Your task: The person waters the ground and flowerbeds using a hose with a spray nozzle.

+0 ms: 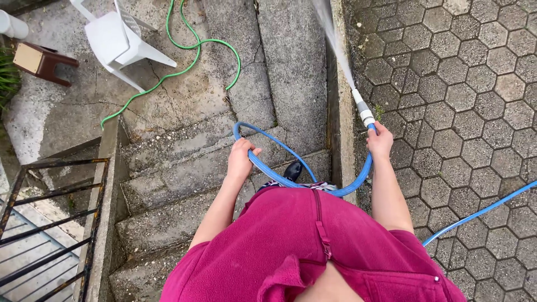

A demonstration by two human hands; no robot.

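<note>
— Outdoors: worn concrete steps (184,168) running down to a cracked landing, hexagonal paving (464,95) off to the right, a metal railing (39,223) at lower left.

— And further down?

— White plastic chair (120,39) tipped on the landing, small brown stool (40,61) beside it, green hose (190,50) snaking loose across the concrete.

— The blue hose (279,148)?

— Looped in front of the body, from one hand round to the other, then trailing off right across the paving. Probably gathered that way to keep slack off the steps.

— Right hand (380,142)?

— Closed tight around the hose just behind the white nozzle (362,109), angled up and forward, water jet (333,39) spraying along the stone edge.

— Left hand (241,159)?

— Wrapped round the loop, fingers curled over it, thumb side up. Apart from the right, holding the bend steady.

— Anything else?

— Magenta fleece (302,246) filling the bottom, a dark shoe (292,169) just visible below the loop.
</note>
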